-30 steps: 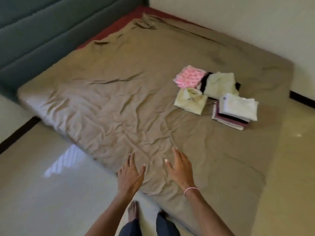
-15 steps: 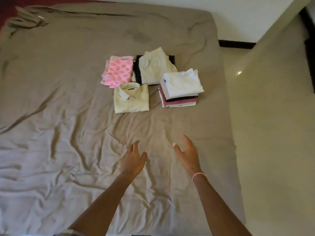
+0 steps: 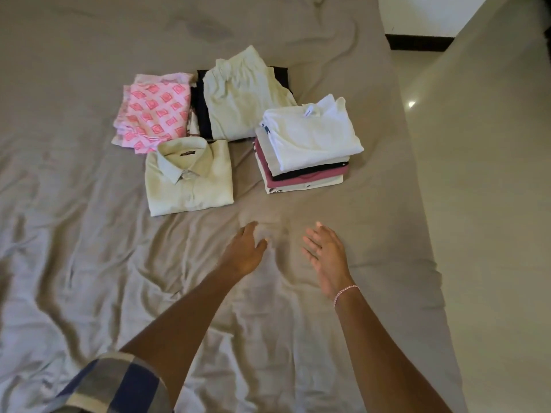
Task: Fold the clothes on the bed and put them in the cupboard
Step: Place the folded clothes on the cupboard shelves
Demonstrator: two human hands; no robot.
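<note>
The folded clothes lie in four groups on the bed [image 3: 89,234], toward its far right part. A stack [image 3: 310,144] of several folded pieces, white on top with black and maroon layers under it, sits nearest the right edge. Just left of it lies a pale green collared shirt [image 3: 189,177], folded flat. Behind that shirt is a pink patterned garment [image 3: 155,111], and beside that a pale green garment [image 3: 241,99] resting on a dark one [image 3: 200,108].

Near the stack, over the wrinkled sheet, are the left hand [image 3: 244,251] and right hand [image 3: 328,254], fingers spread wide and holding nothing. A thin bracelet [image 3: 346,292] circles the right wrist. A plaid sleeve [image 3: 119,386] shows bottom left. Glossy floor [image 3: 492,204] borders the bed's right side.
</note>
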